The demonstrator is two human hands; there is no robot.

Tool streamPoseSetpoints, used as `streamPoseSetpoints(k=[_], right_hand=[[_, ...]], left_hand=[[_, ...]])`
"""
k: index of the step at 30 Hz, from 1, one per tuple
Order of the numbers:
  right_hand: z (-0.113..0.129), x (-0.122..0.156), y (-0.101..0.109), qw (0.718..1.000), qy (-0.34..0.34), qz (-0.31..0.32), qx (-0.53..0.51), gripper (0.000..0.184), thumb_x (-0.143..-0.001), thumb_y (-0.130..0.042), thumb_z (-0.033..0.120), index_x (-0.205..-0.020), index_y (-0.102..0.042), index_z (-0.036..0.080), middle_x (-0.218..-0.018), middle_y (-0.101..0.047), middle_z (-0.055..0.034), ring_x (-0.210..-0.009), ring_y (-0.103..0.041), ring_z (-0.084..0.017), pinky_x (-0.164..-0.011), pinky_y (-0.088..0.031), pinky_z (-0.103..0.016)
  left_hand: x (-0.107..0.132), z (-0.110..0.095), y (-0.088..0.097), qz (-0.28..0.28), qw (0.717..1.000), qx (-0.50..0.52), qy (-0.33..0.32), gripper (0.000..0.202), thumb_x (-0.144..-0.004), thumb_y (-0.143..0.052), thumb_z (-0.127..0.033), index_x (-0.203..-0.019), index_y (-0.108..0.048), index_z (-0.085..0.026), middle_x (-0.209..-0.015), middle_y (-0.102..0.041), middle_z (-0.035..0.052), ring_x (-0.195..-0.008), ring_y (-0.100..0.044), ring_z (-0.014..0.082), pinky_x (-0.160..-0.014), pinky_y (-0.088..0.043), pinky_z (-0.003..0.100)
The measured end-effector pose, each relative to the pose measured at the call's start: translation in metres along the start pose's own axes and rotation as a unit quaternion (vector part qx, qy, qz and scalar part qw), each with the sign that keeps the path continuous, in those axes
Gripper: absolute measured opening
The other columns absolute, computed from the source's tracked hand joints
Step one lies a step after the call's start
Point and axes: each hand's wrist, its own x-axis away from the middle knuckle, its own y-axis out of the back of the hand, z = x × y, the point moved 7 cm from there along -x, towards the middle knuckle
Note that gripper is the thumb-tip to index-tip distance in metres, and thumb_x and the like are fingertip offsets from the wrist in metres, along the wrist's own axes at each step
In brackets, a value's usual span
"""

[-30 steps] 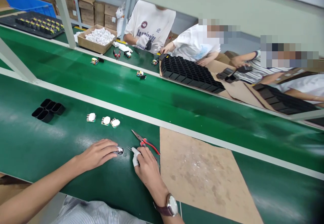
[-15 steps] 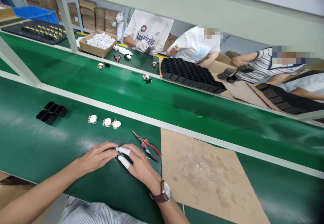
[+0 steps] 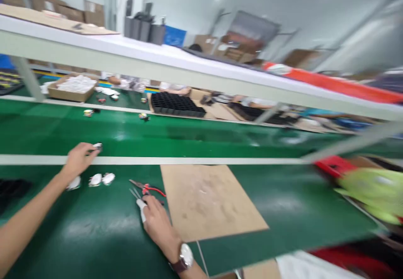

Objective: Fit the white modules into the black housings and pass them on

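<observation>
My left hand (image 3: 78,159) is stretched out over the white belt edge, fingers pinched on a small dark and white part (image 3: 97,146). My right hand (image 3: 155,221) lies on the green mat with a white-taped finger pointing forward, beside thin tweezers (image 3: 135,193) and red-handled pliers (image 3: 146,186). Its fingers are loosely curled and I cannot make out whether they hold anything. Three small white parts (image 3: 94,180) lie in a row on the mat just under my left wrist. The picture is blurred by motion.
A brown cardboard sheet (image 3: 208,199) lies to the right of my right hand. A black part (image 3: 12,186) sits at the far left. Across the moving belt stand a black compartment tray (image 3: 176,103) and a cardboard box of white parts (image 3: 74,88). Other people's hands work there.
My left hand has lifted the small part from the mat and carried it forward to the belt edge. My right hand let go and stayed near the pliers. The view swung upward and right.
</observation>
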Motion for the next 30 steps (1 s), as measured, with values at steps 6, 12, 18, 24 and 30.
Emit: streamPoseSetpoints(k=[6, 12, 18, 24, 30], right_hand=[[0.003, -0.023, -0.005, 0.999, -0.021, 0.034, -0.010, 0.033, -0.091, -0.064, 0.012, -0.124, -0.067, 0.015, -0.124, -0.067, -0.0126, -0.108, -0.067, -0.028, -0.096, -0.061, -0.042], [-0.010, -0.037, 0.015, 0.998, -0.011, -0.035, -0.055, 0.038, -0.098, -0.059, 0.015, -0.136, -0.060, 0.015, -0.134, -0.065, -0.0169, -0.120, -0.066, -0.030, -0.104, -0.058, -0.049], [0.001, -0.099, -0.045, 0.990, 0.116, -0.051, -0.059, 0.037, -0.100, -0.052, 0.028, -0.134, -0.061, 0.016, -0.132, -0.067, -0.0201, -0.113, -0.069, -0.035, -0.093, -0.061, -0.051], [0.014, -0.149, -0.091, 0.984, 0.166, -0.034, -0.050, 0.029, -0.089, -0.049, 0.019, -0.110, -0.069, 0.019, -0.107, -0.073, -0.0153, -0.098, -0.070, -0.034, -0.084, -0.060, -0.046], [0.000, -0.117, -0.078, 0.981, 0.178, -0.003, -0.078, 0.035, -0.090, -0.047, 0.017, -0.117, -0.068, 0.021, -0.101, -0.072, -0.0105, -0.085, -0.069, -0.028, -0.075, -0.059, -0.040]], left_hand=[[-0.033, 0.073, -0.020, 0.006, 0.993, -0.073, 0.095, 0.046, -0.089, -0.049, -0.069, -0.093, -0.067, -0.027, -0.082, -0.068, -0.0007, -0.091, -0.071, 0.0302, -0.087, -0.062, 0.053], [-0.018, 0.041, 0.058, -0.083, 0.995, -0.020, 0.050, 0.052, -0.088, -0.069, -0.054, -0.128, -0.067, -0.021, -0.127, -0.067, 0.0121, -0.104, -0.072, 0.0277, -0.091, -0.063, 0.043], [0.035, 0.068, 0.172, -0.136, 0.976, -0.121, 0.118, 0.037, -0.094, -0.067, -0.034, -0.126, -0.065, -0.016, -0.123, -0.070, 0.0157, -0.115, -0.068, 0.0311, -0.098, -0.059, 0.048], [0.099, 0.081, 0.173, -0.035, 0.973, -0.184, 0.135, 0.021, -0.081, -0.084, -0.028, -0.099, -0.077, -0.020, -0.105, -0.078, 0.0100, -0.106, -0.073, 0.0309, -0.099, -0.058, 0.046], [0.119, 0.090, 0.188, -0.032, 0.965, -0.209, 0.155, 0.023, -0.093, -0.073, -0.032, -0.111, -0.076, -0.019, -0.117, -0.076, 0.0133, -0.115, -0.068, 0.0334, -0.102, -0.054, 0.050]])
